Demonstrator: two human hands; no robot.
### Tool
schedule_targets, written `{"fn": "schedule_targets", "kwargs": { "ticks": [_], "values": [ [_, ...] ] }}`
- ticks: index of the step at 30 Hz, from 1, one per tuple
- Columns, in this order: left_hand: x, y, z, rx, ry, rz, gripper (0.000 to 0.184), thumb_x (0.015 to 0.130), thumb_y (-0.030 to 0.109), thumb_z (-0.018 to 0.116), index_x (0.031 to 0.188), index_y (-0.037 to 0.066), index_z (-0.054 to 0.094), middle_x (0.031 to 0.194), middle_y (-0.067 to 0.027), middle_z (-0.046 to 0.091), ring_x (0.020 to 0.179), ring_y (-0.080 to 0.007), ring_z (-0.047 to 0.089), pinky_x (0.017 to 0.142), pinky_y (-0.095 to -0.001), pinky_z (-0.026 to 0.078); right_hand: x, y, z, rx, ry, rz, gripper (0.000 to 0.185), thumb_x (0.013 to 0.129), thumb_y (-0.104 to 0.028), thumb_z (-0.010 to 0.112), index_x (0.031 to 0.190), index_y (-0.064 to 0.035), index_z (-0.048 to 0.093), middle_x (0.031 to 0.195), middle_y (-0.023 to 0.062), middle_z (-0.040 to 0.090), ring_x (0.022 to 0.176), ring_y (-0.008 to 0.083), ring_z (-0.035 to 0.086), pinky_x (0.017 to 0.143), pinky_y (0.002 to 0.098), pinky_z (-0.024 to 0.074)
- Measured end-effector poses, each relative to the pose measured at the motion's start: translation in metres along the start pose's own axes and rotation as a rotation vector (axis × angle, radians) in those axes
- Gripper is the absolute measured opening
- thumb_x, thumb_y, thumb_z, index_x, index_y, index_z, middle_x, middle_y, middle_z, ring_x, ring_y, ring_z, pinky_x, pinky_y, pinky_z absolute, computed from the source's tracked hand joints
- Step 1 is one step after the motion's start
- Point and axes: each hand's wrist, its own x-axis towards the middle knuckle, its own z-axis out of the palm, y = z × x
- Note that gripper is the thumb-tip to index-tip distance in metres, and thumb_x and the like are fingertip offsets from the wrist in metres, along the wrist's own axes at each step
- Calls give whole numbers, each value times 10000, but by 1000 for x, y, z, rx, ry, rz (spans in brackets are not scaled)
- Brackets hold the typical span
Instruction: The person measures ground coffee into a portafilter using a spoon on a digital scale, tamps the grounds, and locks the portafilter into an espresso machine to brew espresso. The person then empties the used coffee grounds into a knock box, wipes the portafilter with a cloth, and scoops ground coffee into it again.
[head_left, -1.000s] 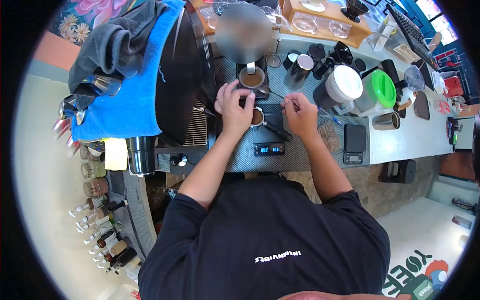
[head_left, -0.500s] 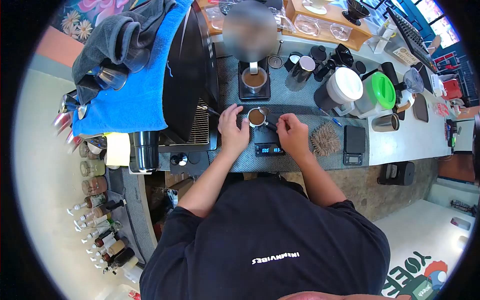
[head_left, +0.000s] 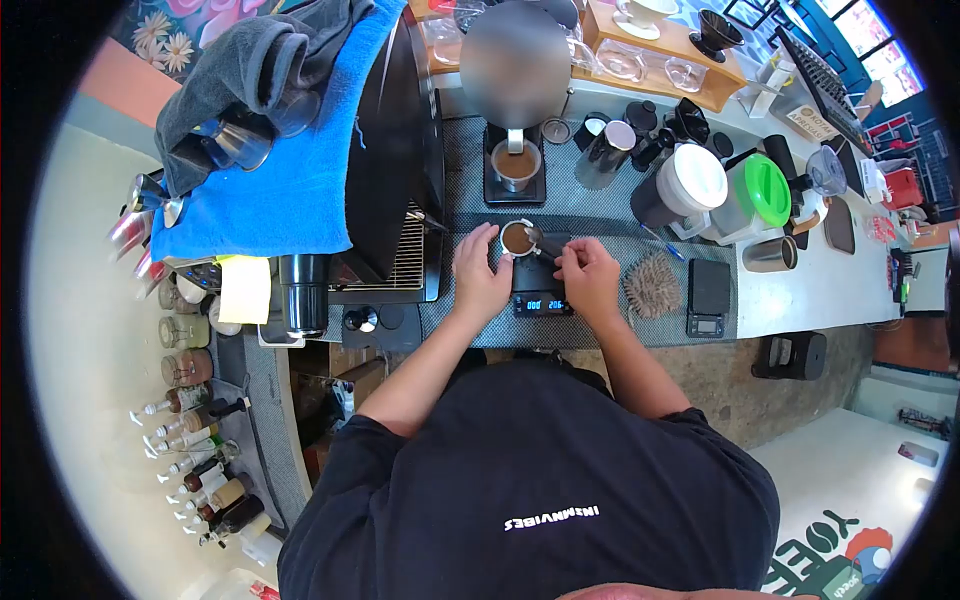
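Observation:
A portafilter [head_left: 517,238] full of brown coffee grounds rests on a black digital scale [head_left: 543,304] with a lit display, its dark handle pointing right toward me. My left hand [head_left: 482,278] lies at the portafilter's left side, fingers extended and thumb close to the rim; whether it touches cannot be made out. Between the closed fingertips of my right hand [head_left: 588,275] is a small spoon [head_left: 535,236], its metal bowl over the right part of the grounds. Behind the portafilter, a cup of grounds [head_left: 515,163] stands on the grinder's base [head_left: 515,196].
An espresso machine [head_left: 400,170] with a blue towel [head_left: 280,205] stands left. To the right are a fuzzy brush [head_left: 653,285], another black scale [head_left: 709,298], a pen [head_left: 662,243] and lidded pitchers [head_left: 762,190]. A tamper [head_left: 361,319] sits by the front edge.
The spoon has shifted slightly right over the grounds, and the scale's reading is higher. My left hand has its fingers nearer the portafilter. The whole view has shifted slightly.

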Motion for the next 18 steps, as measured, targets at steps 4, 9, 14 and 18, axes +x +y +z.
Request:
{"fn": "schedule_targets", "kwargs": {
  "ticks": [4, 9, 14, 18],
  "values": [
    [0, 3, -3, -11, 8, -15, 525, 965, 109, 765, 1461, -4, 637, 1527, -227, 639, 1450, -418, 580, 1256, -502, 431, 5, -8, -5, 115, -27, 130, 122, 1083, -70, 679, 1107, 50, 678, 911, 147, 805, 699, 169, 773, 625, 297, 626],
    [1, 3, -4, -26, 20, -31, 534, 982, 128, 759, 1481, -7, 627, 1518, -228, 648, 1444, -413, 587, 1253, -501, 434, 19, -27, -7, 263, -45, 156, 124, 1096, -86, 678, 1115, 36, 665, 910, 135, 798, 692, 163, 761, 626, 291, 621],
    [8, -4, 0, -43, -4, -29, 403, 1011, 180, 724, 1373, 12, 667, 1516, -209, 651, 1410, -414, 592, 1226, -536, 420, 63, -55, 11, -33, 92, -372, 124, 1091, -90, 668, 1092, 33, 677, 902, 161, 809, 674, 249, 775, 643, 385, 627],
    [19, -7, -6, -143, -138, -8, 233, 1032, 173, 729, 1210, 24, 729, 1396, -204, 726, 1332, -392, 654, 1163, -496, 481, 116, -59, 23, -577, 24, -771, 166, 1050, -132, 716, 1119, 19, 706, 953, 210, 787, 795, 399, 757, 754, 487, 616]
  ]
}}
